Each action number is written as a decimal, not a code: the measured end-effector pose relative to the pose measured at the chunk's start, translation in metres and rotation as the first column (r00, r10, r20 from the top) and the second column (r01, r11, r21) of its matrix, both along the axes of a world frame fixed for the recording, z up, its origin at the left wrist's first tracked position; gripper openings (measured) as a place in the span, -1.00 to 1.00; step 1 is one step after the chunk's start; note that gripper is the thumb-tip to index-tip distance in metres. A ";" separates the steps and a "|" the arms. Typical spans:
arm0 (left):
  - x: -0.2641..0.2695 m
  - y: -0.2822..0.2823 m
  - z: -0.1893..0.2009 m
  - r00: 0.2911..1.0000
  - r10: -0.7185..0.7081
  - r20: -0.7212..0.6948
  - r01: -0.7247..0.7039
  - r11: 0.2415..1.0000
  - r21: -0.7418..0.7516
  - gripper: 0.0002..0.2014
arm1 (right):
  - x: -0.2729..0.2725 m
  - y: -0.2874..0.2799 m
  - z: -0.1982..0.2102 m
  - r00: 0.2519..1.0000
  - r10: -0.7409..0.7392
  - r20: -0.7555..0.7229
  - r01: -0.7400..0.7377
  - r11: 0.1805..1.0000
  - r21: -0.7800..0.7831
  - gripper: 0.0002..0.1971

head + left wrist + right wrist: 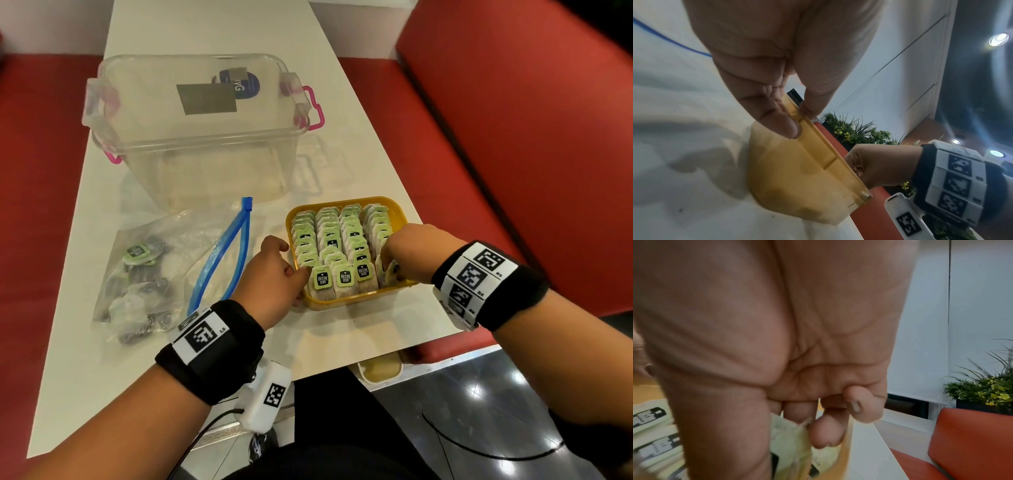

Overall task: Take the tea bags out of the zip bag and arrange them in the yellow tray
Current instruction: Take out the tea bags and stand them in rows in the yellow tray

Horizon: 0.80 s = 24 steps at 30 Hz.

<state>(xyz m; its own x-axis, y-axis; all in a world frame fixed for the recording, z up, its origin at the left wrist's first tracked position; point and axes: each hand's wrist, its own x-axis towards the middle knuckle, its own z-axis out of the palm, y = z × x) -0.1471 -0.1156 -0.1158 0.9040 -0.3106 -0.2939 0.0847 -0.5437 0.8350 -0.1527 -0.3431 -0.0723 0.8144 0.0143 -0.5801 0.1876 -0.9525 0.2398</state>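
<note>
The yellow tray (pixel 346 301) stands near the table's front right corner, packed with several rows of green-tagged tea bags (pixel 334 251). My left hand (pixel 274 277) pinches the tray's left rim (pixel 797 116) between thumb and fingers. My right hand (pixel 399 255) reaches into the tray's right row, its fingers (pixel 828 431) curled round a tea bag (pixel 789 433) there. The clear zip bag (pixel 154 270) with a blue zipper lies left of the tray, open, with a few tea bags (pixel 138 253) still inside.
A big clear plastic box (pixel 202 126) with pink latches stands behind the bag and tray. The white table (pixel 342 342) ends just in front of the tray and close to its right. Red benches (pixel 513 137) flank the table.
</note>
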 end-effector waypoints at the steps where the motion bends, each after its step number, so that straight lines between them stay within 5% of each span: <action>1: 0.000 0.000 0.000 1.000 0.001 -0.005 -0.001 1.000 -0.005 -0.62 | 0.001 0.000 -0.001 1.000 -0.013 0.010 0.013 1.000 0.013 -0.64; 8: 0.002 0.002 -0.002 1.000 -0.007 -0.015 0.007 1.000 -0.022 -0.59 | 0.007 -0.011 0.004 0.977 -0.146 0.157 0.119 0.979 0.167 -0.74; 16: 0.001 0.001 0.000 1.000 0.002 -0.029 -0.003 1.000 -0.026 -0.59 | 0.010 -0.011 0.000 0.972 -0.155 0.179 0.134 0.983 0.126 -0.73; 24: -0.006 0.012 0.020 0.998 0.023 0.052 -0.023 1.000 -0.009 -0.57 | -0.002 -0.002 0.043 0.935 -0.186 0.301 0.102 0.957 0.273 -0.70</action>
<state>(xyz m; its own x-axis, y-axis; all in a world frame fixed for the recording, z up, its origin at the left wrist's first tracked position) -0.1527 -0.1035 -0.0960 0.9250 -0.2916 -0.2438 0.0535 -0.5352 0.8430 -0.1542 -0.3456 -0.0295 0.9597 -0.0068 -0.2811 -0.0026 -0.9999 0.0152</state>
